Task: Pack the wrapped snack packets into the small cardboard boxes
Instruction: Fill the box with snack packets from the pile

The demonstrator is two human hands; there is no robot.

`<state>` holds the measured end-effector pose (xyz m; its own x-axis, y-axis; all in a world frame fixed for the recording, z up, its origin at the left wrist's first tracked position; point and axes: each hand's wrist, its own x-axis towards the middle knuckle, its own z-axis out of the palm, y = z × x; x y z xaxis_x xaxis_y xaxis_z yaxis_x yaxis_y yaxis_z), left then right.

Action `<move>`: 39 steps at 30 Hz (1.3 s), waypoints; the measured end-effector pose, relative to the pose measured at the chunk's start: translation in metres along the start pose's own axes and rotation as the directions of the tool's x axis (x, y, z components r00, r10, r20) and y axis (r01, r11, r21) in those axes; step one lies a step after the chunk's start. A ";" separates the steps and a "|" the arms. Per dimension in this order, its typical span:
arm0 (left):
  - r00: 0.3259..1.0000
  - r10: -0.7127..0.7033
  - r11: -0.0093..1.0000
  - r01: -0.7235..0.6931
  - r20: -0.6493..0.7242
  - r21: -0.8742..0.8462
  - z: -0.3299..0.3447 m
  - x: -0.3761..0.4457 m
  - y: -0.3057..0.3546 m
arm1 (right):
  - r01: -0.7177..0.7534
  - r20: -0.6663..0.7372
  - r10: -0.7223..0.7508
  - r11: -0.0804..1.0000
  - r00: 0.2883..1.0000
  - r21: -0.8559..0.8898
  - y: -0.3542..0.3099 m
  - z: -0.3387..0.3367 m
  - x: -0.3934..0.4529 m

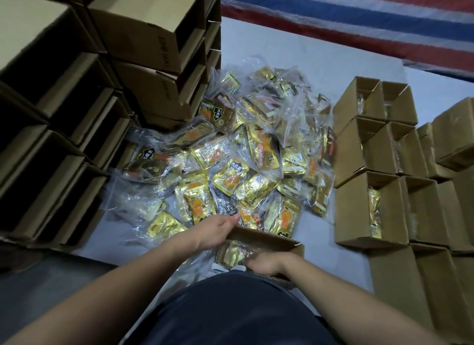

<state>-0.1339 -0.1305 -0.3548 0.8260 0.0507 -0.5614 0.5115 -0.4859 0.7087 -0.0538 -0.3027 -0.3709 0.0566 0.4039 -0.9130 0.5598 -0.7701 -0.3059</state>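
Note:
A small open cardboard box (266,238) sits right in front of me on the pale floor, with gold snack packets (232,254) inside. My left hand (218,229) grips the box's far left rim. My right hand (264,263) reaches into the box, its fingers curled on the packets there. Beyond the box lies a big heap of gold packets in clear plastic bags (238,159).
Tall stacks of empty cardboard boxes (77,93) stand on the left. Rows of open small boxes (369,206), some holding packets, stand on the right. A red, white and blue striped sheet (359,18) lies at the back.

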 end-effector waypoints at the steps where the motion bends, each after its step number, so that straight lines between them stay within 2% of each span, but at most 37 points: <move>1: 1.000 0.009 1.000 -0.009 0.000 0.017 0.000 -0.001 0.001 | -0.021 -0.007 0.021 1.000 1.000 0.014 -0.002 0.002 0.004; 6: 1.000 0.012 1.000 -0.012 -0.009 0.023 0.001 -0.003 0.000 | -0.008 0.026 0.007 0.999 1.000 0.054 -0.006 0.007 0.008; 12: 1.000 0.010 1.000 -0.009 -0.021 0.029 0.001 -0.002 0.002 | 0.037 -0.128 0.003 0.949 0.992 0.313 -0.009 -0.005 0.005; 20: 0.999 -0.048 0.999 0.048 -0.024 0.015 0.001 -0.002 0.002 | 0.026 -0.088 -0.007 0.974 0.996 0.227 -0.019 -0.002 0.008; 23: 0.998 -0.049 0.998 0.050 -0.028 0.032 -0.008 0.004 0.006 | 0.137 -0.120 -0.115 0.971 0.986 0.198 -0.015 -0.017 -0.021; 25: 0.990 -0.061 0.998 0.057 -0.130 -0.036 -0.019 0.011 0.011 | 0.238 -0.199 -0.188 0.932 0.962 0.273 -0.010 -0.032 -0.047; 27: 0.929 -0.143 0.985 0.098 -0.343 -0.144 -0.032 0.023 0.015 | 0.303 -0.310 -0.175 0.847 0.934 0.436 -0.002 -0.048 -0.068; 29: 0.810 -0.284 0.957 0.203 -0.513 -0.209 -0.047 0.035 0.011 | 0.347 -0.449 -0.082 0.759 0.890 0.551 0.008 -0.065 -0.081; 31: 0.717 -0.469 0.883 0.361 -0.516 -0.301 -0.060 0.046 0.000 | 0.372 -0.543 0.011 0.717 0.840 0.589 0.014 -0.077 -0.088; 33: 0.674 -0.579 0.815 0.486 -0.459 -0.315 -0.065 0.056 -0.014 | 0.370 -0.587 0.065 0.719 0.807 0.589 0.019 -0.083 -0.088; 37: 0.653 -0.625 0.751 0.652 -0.428 -0.103 -0.056 0.074 -0.035 | 0.360 -0.591 0.092 0.715 0.801 0.600 0.022 -0.079 -0.078; 39: 0.628 -0.641 0.729 0.678 -0.441 -0.094 -0.045 0.083 -0.044 | 0.373 -0.593 0.090 0.700 0.800 0.610 0.022 -0.073 -0.072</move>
<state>-0.0773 -0.0662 -0.4133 0.2957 0.7282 -0.6183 0.9551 -0.2379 0.1765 0.0146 -0.3129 -0.2925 0.5863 0.5464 -0.5981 -0.0911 -0.6892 -0.7189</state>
